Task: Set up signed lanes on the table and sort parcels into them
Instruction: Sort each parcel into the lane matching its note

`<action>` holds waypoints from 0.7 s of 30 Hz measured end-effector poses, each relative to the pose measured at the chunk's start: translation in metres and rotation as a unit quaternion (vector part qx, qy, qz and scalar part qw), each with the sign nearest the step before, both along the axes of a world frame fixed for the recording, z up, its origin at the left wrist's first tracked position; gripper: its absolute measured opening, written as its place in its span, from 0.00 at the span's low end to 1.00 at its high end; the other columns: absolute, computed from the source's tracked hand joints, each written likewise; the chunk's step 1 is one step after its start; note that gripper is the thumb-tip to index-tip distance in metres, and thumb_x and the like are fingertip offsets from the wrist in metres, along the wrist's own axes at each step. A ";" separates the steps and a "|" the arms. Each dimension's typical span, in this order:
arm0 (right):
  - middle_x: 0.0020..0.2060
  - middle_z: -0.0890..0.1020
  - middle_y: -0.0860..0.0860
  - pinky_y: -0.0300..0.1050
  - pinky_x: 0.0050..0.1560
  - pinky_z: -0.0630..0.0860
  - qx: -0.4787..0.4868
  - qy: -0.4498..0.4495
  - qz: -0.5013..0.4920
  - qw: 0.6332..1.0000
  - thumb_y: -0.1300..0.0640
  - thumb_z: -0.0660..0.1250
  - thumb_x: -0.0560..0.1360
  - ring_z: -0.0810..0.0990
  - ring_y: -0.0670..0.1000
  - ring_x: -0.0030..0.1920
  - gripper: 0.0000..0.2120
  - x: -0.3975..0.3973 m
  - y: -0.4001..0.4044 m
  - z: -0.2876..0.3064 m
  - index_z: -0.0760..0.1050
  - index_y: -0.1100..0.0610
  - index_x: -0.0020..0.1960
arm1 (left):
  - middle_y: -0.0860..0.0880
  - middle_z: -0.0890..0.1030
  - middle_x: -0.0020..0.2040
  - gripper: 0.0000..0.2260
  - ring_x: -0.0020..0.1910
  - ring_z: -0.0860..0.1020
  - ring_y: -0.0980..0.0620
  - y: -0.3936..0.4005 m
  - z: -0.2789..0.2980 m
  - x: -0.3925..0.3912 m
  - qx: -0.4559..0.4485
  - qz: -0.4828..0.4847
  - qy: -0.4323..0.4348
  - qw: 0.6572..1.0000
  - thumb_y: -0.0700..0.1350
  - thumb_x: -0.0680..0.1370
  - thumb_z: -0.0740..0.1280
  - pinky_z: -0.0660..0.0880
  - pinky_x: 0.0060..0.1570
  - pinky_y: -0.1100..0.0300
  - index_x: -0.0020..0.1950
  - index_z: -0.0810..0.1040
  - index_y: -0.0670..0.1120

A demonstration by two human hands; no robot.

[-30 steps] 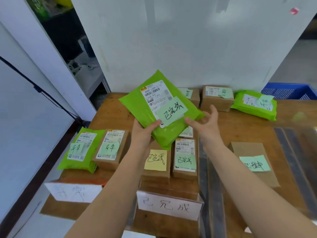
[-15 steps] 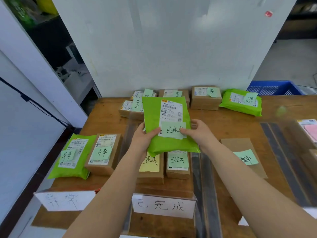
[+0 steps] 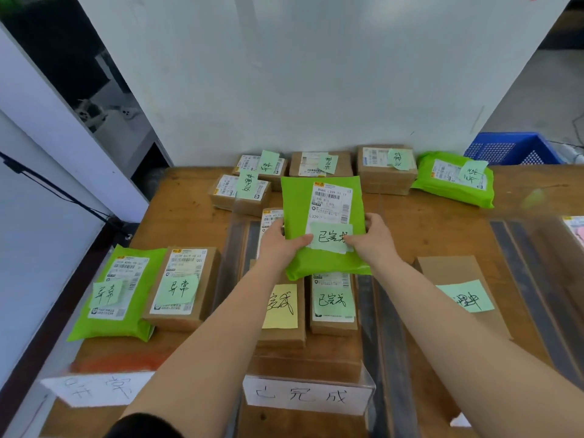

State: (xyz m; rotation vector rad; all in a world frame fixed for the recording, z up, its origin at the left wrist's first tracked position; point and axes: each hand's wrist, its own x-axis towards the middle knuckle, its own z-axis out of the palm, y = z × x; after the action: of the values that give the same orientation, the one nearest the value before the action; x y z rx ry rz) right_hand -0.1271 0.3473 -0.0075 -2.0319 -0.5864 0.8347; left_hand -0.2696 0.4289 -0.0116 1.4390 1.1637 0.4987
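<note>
Wooden table (image 3: 442, 222), green parcel (image 3: 297, 216) between fingers (image 3: 305, 239)

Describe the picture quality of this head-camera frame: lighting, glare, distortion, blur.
Head view: even, soft lighting with faint shadows; wide-angle bending bows the grey wall panel edges; pale glare on the clear plastic lane dividers; the white paper lane sign at the bottom edge is blurred, while the green plastic mailer in both hands is sharp.

Both hands turned the green parcel (image 3: 297, 222) from tilted to straight and lowered it over the middle lane.
</note>
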 end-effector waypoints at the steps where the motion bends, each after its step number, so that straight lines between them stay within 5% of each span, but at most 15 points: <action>1: 0.62 0.76 0.56 0.48 0.57 0.73 -0.004 -0.004 -0.004 1.000 0.66 0.69 0.72 0.76 0.55 0.60 0.27 0.002 0.004 -0.001 0.63 0.61 0.69 | 0.47 0.76 0.59 0.23 0.52 0.74 0.52 0.005 -0.001 0.004 0.005 -0.001 0.006 1.000 0.41 0.73 0.72 0.72 0.49 0.59 0.66 0.70 0.43; 11: 0.61 0.76 0.56 0.44 0.50 0.71 -0.026 -0.029 0.002 0.999 0.62 0.69 0.73 0.76 0.55 0.60 0.25 0.012 0.060 -0.025 0.64 0.61 0.67 | 0.43 0.74 0.65 0.26 0.62 0.73 0.47 0.075 -0.028 0.025 0.036 -0.004 0.058 0.998 0.41 0.73 0.71 0.70 0.52 0.59 0.69 0.67 0.41; 18: 0.61 0.78 0.56 0.43 0.49 0.71 -0.061 -0.054 0.044 0.996 0.61 0.69 0.73 0.77 0.55 0.59 0.24 0.010 0.076 -0.042 0.65 0.61 0.67 | 0.44 0.74 0.65 0.27 0.57 0.74 0.48 0.093 -0.040 0.024 0.028 -0.003 0.111 0.993 0.40 0.73 0.71 0.70 0.50 0.59 0.70 0.66 0.42; 21: 0.60 0.78 0.55 0.46 0.52 0.74 -0.061 -0.055 0.052 0.995 0.61 0.69 0.73 0.77 0.55 0.58 0.24 0.006 0.071 -0.044 0.65 0.60 0.67 | 0.48 0.76 0.63 0.26 0.59 0.75 0.48 0.085 -0.047 0.015 0.080 0.005 0.158 0.984 0.46 0.72 0.72 0.70 0.57 0.54 0.68 0.68 0.46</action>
State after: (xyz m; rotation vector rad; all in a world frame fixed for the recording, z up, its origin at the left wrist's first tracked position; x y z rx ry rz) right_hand -0.1206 0.4179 -0.0519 -2.1845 -0.7239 0.8410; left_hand -0.2544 0.5139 -0.0581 1.6962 1.4067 0.3851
